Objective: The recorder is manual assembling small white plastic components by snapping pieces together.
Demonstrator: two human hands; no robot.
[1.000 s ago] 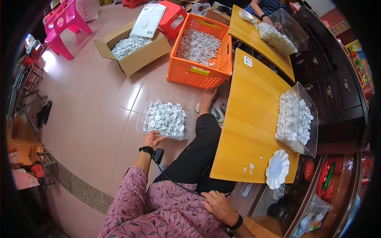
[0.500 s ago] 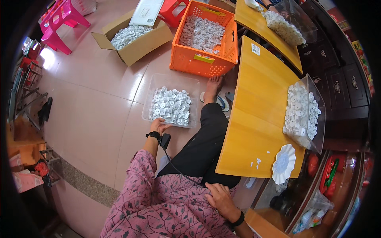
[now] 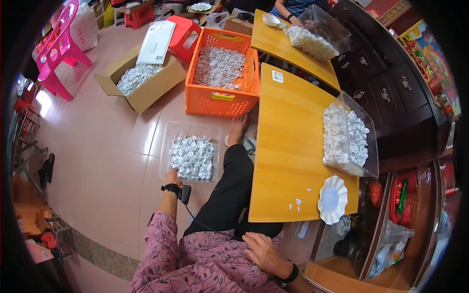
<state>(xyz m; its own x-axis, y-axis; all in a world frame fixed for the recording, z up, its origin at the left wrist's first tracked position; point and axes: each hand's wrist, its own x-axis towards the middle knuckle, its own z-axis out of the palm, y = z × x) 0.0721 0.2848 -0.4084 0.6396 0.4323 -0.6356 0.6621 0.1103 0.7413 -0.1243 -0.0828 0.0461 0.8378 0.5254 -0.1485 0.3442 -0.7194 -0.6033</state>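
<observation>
A clear plastic bin full of small white round pieces stands on the floor left of my knee. My left hand is at its near left corner, fingers curled in at the rim and partly hidden. A black band with a small black device and a cable is on that wrist. My right hand lies open on my lap, fingers stretched out and holding nothing. It wears a black wristband.
Beyond the bin stand a cardboard box and an orange crate, both holding white pieces. A yellow wooden table on my right carries a clear container and a scalloped white dish. Another person's hand is at the far table.
The view has shifted, with more of the far room showing. My left hand has moved slightly left along the bin's near rim, its fingers drawn closer together. My right hand stays on my lap.
</observation>
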